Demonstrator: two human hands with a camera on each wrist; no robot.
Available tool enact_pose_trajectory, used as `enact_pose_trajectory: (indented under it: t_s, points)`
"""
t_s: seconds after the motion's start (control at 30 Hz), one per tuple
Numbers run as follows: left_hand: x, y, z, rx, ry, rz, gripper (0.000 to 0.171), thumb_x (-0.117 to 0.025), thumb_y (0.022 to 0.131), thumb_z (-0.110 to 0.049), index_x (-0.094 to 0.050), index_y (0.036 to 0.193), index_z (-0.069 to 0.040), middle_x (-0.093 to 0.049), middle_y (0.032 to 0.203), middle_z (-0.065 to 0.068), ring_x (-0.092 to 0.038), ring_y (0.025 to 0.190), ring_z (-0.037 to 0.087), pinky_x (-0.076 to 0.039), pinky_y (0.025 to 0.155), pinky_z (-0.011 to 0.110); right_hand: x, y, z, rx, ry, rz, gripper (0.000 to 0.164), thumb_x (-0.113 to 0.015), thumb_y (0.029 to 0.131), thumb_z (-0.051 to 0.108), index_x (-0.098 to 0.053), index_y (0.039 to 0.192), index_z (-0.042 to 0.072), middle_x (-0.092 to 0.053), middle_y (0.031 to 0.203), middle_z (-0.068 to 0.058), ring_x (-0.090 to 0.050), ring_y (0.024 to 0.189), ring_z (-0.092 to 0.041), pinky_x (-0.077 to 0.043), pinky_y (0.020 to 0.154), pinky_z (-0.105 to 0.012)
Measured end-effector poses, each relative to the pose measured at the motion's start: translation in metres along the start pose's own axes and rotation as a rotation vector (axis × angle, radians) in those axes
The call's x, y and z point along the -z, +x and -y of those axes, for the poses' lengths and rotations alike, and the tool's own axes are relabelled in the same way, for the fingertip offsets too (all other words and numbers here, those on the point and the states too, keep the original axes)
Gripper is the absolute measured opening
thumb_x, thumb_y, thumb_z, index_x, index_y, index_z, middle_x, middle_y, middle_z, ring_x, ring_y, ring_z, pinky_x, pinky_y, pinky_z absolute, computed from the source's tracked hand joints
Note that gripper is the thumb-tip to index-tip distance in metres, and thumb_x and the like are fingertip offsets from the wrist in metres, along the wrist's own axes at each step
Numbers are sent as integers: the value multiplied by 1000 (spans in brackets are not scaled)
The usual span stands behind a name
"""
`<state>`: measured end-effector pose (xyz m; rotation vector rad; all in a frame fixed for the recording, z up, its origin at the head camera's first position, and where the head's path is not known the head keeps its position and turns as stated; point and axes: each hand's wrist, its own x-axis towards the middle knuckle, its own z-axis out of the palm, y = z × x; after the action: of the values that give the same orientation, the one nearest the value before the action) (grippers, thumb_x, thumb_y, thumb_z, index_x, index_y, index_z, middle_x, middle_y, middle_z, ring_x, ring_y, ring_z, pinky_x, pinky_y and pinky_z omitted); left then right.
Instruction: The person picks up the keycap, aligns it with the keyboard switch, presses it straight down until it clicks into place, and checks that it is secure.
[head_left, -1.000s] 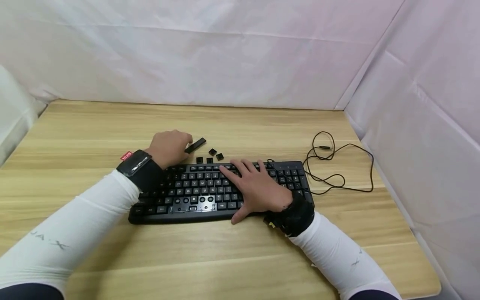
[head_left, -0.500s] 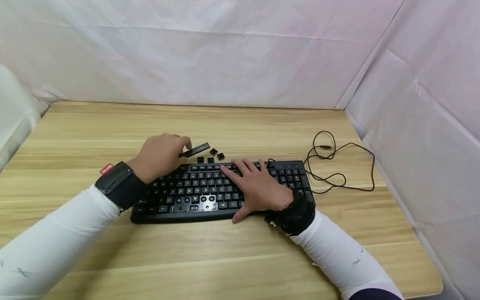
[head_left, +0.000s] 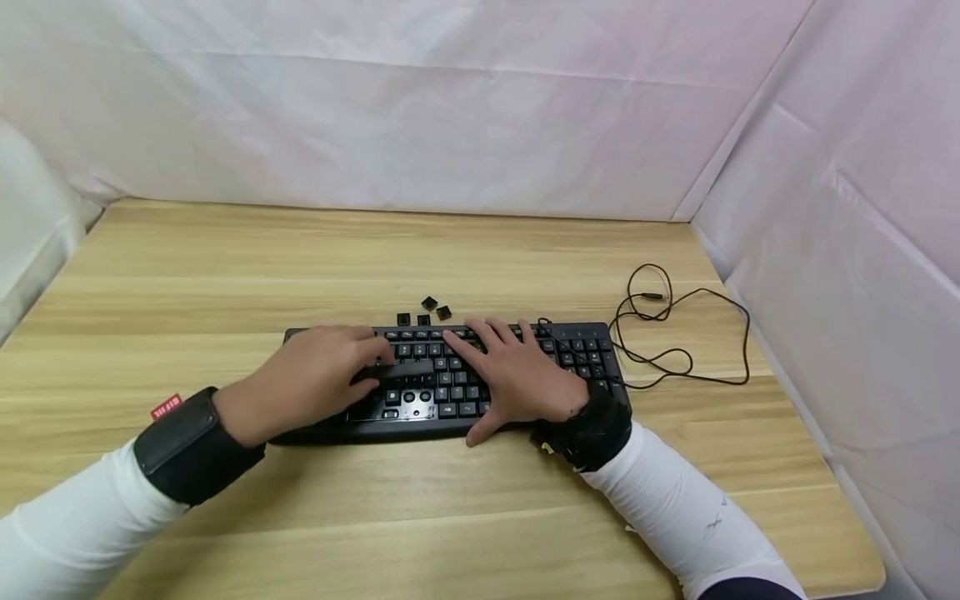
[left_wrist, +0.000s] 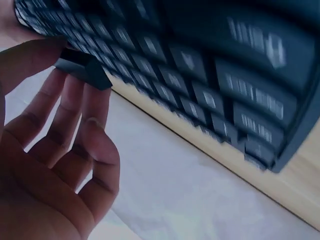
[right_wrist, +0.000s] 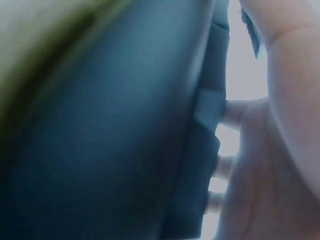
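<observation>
A black keyboard (head_left: 405, 430) lies on the wooden table, with a bare strip (head_left: 417, 411) at its front row where the space bar's place shows. Between thumb and fingers, my left hand (head_left: 315, 372) pinches a long black space bar keycap (head_left: 412, 369) over the middle rows. The left wrist view shows the keycap (left_wrist: 82, 69) between the thumb and fingertips, close to the keys. My right hand (head_left: 521, 377) rests on the right part of the keyboard, fingers spread and thumb at the front edge. In the right wrist view, the hand (right_wrist: 275, 150) is beside the keyboard's blurred edge (right_wrist: 110, 125).
Several small black keycaps (head_left: 429, 303) lie on the table (head_left: 247, 275) just behind the keyboard. A black cable (head_left: 712, 379) loops at the right, its thin line also crossing the keyboard's right side. White cloth (head_left: 420, 125) hangs behind the table.
My left hand has picked up the space bar from behind the keyboard and brought it toward me, over the keys. The right hand stays in place.
</observation>
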<state>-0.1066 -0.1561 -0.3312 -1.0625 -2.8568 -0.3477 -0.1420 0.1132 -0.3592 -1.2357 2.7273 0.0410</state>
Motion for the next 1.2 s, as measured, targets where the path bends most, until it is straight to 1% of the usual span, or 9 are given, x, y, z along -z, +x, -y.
enact_pose_trajectory:
  t_s: [0.17, 0.33, 0.43, 0.57, 0.73, 1.07, 1.2]
  points:
    - [-6, -9, -13, -40, 28, 26, 27, -80, 71, -18, -71, 96, -14, -68, 88, 2, -62, 76, 16, -56, 66, 39, 0, 0, 0, -9, -4, 9, 132, -60, 48, 86, -11, 153, 22, -19, 153, -16, -19, 134, -35, -22, 100, -71]
    - [-13, -14, -17, -49, 34, 27, 26, -81, 71, -19, -71, 94, -15, -69, 87, 1, -62, 75, 15, -56, 63, 38, 0, 0, 0, -10, 2, 14, 132, -60, 48, 86, -11, 153, 22, -19, 153, -15, -19, 134, -35, -22, 100, -71]
    - [-15, -17, -17, -43, 16, 30, 27, -81, 70, -19, -71, 95, -17, -69, 88, 0, -62, 76, 14, -56, 64, 37, -1, 1, 0, -12, 7, 16, 133, -61, 48, 86, -11, 153, 22, -19, 153, -15, -19, 134, -34, -22, 100, -71]
    - [-18, -21, -17, -38, 0, 27, 29, -81, 70, -18, -71, 96, -18, -69, 91, 0, -62, 81, 14, -56, 68, 39, -2, 1, 0, -15, 7, 21, 133, -60, 48, 86, -10, 153, 23, -19, 153, -14, -19, 134, -34, -21, 101, -70]
    - [-21, -23, -16, -52, 4, 14, 29, -81, 70, -19, -71, 97, -19, -70, 94, 0, -62, 87, 14, -54, 72, 43, -1, 1, 1, -22, 7, 31, 133, -60, 48, 87, -9, 153, 23, -18, 154, -14, -18, 135, -34, -21, 101, -70]
    - [-22, -24, -15, -63, 2, 10, 28, -81, 70, -20, -72, 96, -20, -68, 91, -2, -62, 85, 14, -53, 72, 42, 0, 1, 1, -16, 7, 29, 133, -61, 48, 85, -11, 153, 22, -18, 154, -15, -18, 134, -34, -21, 101, -70]
    - [-22, -24, -15, -71, 10, -6, 26, -80, 72, -23, -72, 97, -20, -68, 91, -2, -61, 85, 13, -53, 72, 42, -1, 1, 1, -13, 8, 21, 133, -61, 48, 86, -11, 153, 22, -18, 153, -15, -19, 134, -34, -21, 100, -71]
